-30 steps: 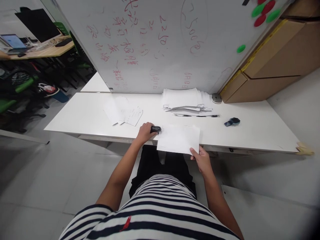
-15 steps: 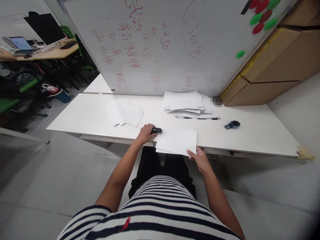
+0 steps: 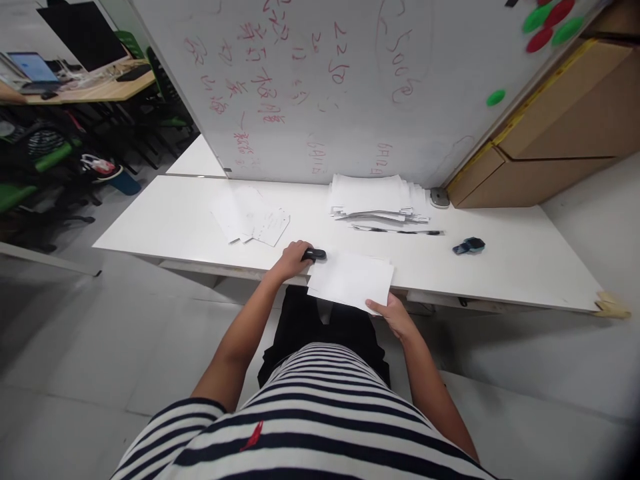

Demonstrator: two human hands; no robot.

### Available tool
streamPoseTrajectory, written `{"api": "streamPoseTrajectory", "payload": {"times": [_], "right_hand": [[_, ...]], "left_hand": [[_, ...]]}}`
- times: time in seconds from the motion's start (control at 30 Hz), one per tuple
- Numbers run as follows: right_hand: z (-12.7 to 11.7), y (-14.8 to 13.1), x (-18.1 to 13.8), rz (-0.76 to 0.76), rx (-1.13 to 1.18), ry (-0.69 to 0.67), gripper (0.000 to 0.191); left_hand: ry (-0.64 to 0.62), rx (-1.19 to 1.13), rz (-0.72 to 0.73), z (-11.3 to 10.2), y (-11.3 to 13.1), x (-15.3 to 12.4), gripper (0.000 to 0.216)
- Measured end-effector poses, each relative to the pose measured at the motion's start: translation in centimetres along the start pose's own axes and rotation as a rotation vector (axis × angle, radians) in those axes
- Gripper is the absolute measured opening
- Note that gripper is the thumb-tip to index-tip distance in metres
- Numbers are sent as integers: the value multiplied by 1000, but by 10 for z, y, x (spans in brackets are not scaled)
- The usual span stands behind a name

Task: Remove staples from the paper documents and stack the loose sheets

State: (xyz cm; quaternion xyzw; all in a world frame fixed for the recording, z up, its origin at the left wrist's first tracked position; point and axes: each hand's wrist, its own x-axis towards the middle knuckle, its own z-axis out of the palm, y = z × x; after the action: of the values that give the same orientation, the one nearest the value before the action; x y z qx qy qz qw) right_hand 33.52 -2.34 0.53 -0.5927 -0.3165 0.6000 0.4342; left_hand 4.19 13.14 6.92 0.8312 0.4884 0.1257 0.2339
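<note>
My left hand [image 3: 294, 260] is closed around a black stapler [image 3: 316, 254] near the front edge of the white table. The stapler's nose meets the upper left corner of a few white paper sheets [image 3: 350, 279]; whether the corner lies between its jaws I cannot tell. My right hand [image 3: 397, 315] pinches the sheets at their lower right corner, thumb on top and fingers underneath. Part of the paper overhangs the table edge, above my lap.
Behind the sheets lies a thick paper stack [image 3: 370, 195], with a thin black-and-white strip [image 3: 397, 231] before it. Loose sheets [image 3: 265, 220] lie to the left, a dark watch-like object [image 3: 469, 246] to the right. A whiteboard [image 3: 300, 87] and cardboard boxes [image 3: 555, 113] stand behind.
The sheets have shifted slightly left and tilted, their right corner drawn toward me by my right hand. My left hand stays on the stapler. The head view has moved a little.
</note>
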Motion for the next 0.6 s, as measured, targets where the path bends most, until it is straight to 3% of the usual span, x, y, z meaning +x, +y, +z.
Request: {"api": "streamPoseTrajectory", "payload": {"times": [0.27, 0.43, 0.6], "right_hand": [[1, -5, -3, 11, -15, -12, 49], [6, -8, -6, 8, 16, -15, 44], [9, -1, -7, -4, 63, -23, 44]], "left_hand": [[-95, -21, -24, -12, 2, 2, 34], [-202, -31, -139, -30, 25, 3, 46], [67, 3, -230, -16, 49, 31, 60]]}}
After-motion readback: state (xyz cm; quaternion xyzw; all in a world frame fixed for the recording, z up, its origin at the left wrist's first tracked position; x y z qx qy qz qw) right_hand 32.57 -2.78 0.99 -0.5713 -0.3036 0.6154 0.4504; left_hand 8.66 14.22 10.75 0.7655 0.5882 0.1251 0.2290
